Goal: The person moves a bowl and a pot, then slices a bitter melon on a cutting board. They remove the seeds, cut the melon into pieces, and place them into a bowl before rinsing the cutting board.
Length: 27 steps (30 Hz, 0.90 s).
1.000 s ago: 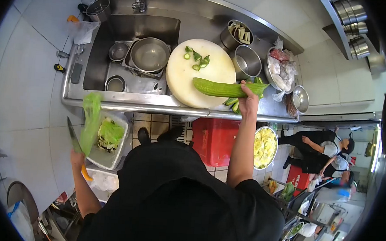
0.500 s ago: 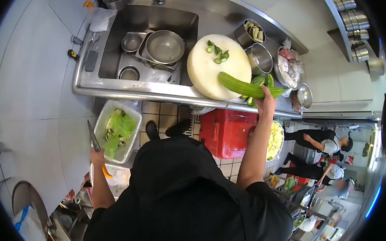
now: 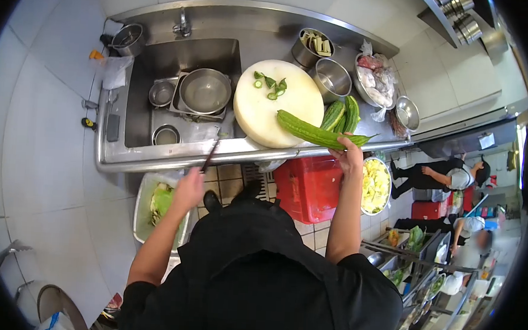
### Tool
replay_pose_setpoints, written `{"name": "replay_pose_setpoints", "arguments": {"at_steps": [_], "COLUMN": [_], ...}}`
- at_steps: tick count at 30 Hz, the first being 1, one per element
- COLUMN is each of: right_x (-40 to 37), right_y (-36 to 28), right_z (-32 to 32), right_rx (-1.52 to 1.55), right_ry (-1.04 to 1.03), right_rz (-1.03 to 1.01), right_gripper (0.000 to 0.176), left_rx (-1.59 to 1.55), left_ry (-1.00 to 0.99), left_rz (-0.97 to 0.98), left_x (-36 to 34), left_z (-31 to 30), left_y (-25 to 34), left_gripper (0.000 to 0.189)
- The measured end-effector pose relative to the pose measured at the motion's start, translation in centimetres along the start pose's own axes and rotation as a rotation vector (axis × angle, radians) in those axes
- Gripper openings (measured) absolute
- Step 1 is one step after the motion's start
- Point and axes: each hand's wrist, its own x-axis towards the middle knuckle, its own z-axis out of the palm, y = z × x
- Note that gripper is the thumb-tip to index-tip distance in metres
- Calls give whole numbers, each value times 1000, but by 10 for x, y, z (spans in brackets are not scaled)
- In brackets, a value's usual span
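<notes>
My left hand (image 3: 189,189) is closed around the handle of a knife (image 3: 210,155), whose blade points up toward the sink's front edge. My right hand (image 3: 351,156) grips the stem end of a long green ridged gourd (image 3: 310,130). The gourd's other end reaches over the thick round white chopping board (image 3: 255,114). Several small green cut ends (image 3: 272,88) lie on the board's far part. Beside the board, just past my right hand, are more green gourds (image 3: 341,115).
Metal pans (image 3: 205,91) sit in the sink (image 3: 142,93) at left. Steel pots (image 3: 331,79) and a bowl of bagged food (image 3: 376,81) stand behind the gourds. Below the counter are a bin with leafy scraps (image 3: 161,204), a red crate (image 3: 307,188) and a bowl of yellow pieces (image 3: 375,186). Co-workers (image 3: 436,174) stand at right.
My left hand has swung the knife from over the scrap bin rightward to the counter edge. My right hand still holds the gourd near the board. The camera view has shifted.
</notes>
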Motion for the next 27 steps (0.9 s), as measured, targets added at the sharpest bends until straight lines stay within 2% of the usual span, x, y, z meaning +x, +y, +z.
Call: {"name": "replay_pose_setpoints", "arguments": {"at_steps": [2, 4, 5, 9, 11, 12, 15, 18, 21, 24, 27], "right_x": [2, 2, 0, -2, -8, -13, -16, -3, 14, 48, 68], "right_y": [2, 4, 3, 22, 30, 31, 34, 45, 50, 70, 100], "right_z": [-9, -12, -11, -19, -19, -18, -24, -37, -52, -79, -97], "right_rx": [27, 38, 45, 113, 157, 176, 161, 233, 415, 643, 809], "right_ry": [-20, -44, -18, -21, -44, -57, -57, -66, -7, -46, -159], "right_rz": [-7, -30, -14, -68, -112, -133, -98, -61, 34, 166, 111], "right_gripper": [40, 42, 42, 40, 40, 40, 40, 40, 39, 36, 38], "left_rx": [87, 178, 191, 211, 157, 128, 422, 466, 503, 497, 493], "left_ry": [-196, -316, -266, -166, -81, -37, -400, -468, -480, -485, -500], "left_rz": [62, 14, 89, 122, 161, 178, 148, 4, 25, 32, 27], "left_x": [33, 67, 87, 120, 126, 128, 140, 138, 149, 164, 177], "left_z": [6, 13, 31, 4, 13, 18, 80, 81, 80, 80, 81], "left_y": [58, 104, 100, 194, 210, 215, 161, 183, 189, 193, 184], "left_gripper": [28, 27, 23, 24, 24, 24, 28, 33, 30, 27, 26]}}
